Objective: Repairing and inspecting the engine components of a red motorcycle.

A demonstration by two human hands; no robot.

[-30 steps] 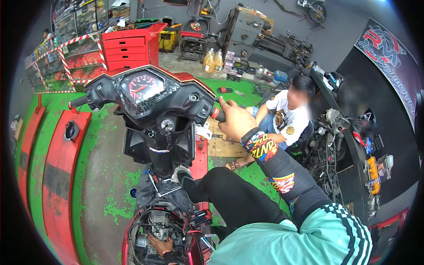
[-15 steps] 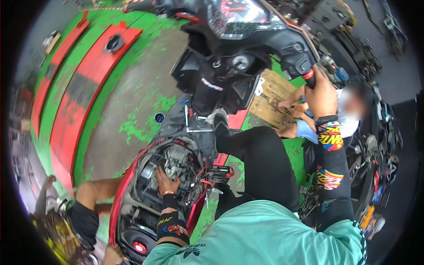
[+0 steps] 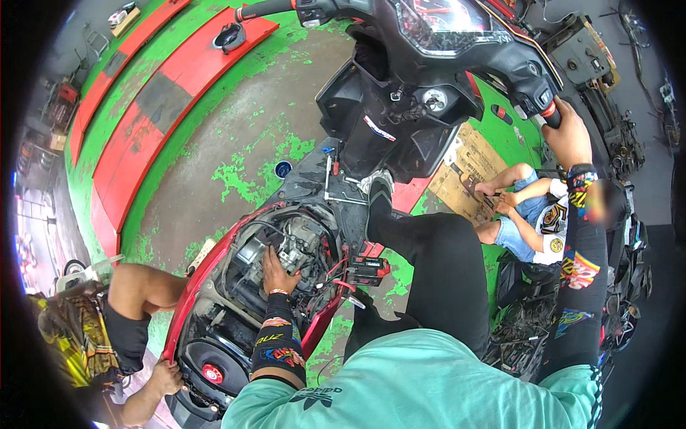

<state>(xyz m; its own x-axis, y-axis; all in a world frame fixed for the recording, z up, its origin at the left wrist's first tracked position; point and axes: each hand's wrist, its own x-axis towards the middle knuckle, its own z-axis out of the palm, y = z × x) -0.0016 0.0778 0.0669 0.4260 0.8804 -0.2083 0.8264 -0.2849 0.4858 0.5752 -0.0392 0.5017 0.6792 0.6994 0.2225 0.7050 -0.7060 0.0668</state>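
Observation:
My right hand [image 3: 568, 132] is wrapped round the right handlebar grip [image 3: 552, 111] of a scooter [image 3: 400, 131]. Its black dashboard [image 3: 450, 32] is at the top. In the opened body below, my left hand [image 3: 277, 275] rests on the exposed engine [image 3: 293, 239], fingers stretched out beside a silver cylindrical part [image 3: 251, 252]. My foot [image 3: 380, 186] is on the footboard [image 3: 300, 182], next to scattered wrenches [image 3: 343, 199]. A black-and-red battery [image 3: 368, 272] with leads lies right of the engine bay. A co-worker's hand [image 3: 166, 377] grips the red body's rear edge at lower left.
A co-worker in shorts [image 3: 125, 300] is at the left. Another person [image 3: 532, 214] sits at the right by cardboard [image 3: 463, 171] and piled parts [image 3: 514, 343]. Red ramps [image 3: 136, 154] line the left, with a dark helmet-like object [image 3: 230, 37] on one. A blue cup [image 3: 283, 169] stands on the floor.
The view has tilted down, bringing the engine bay and the co-worker at left further into sight. My right hand stays on the grip; my left hand stays on the engine.

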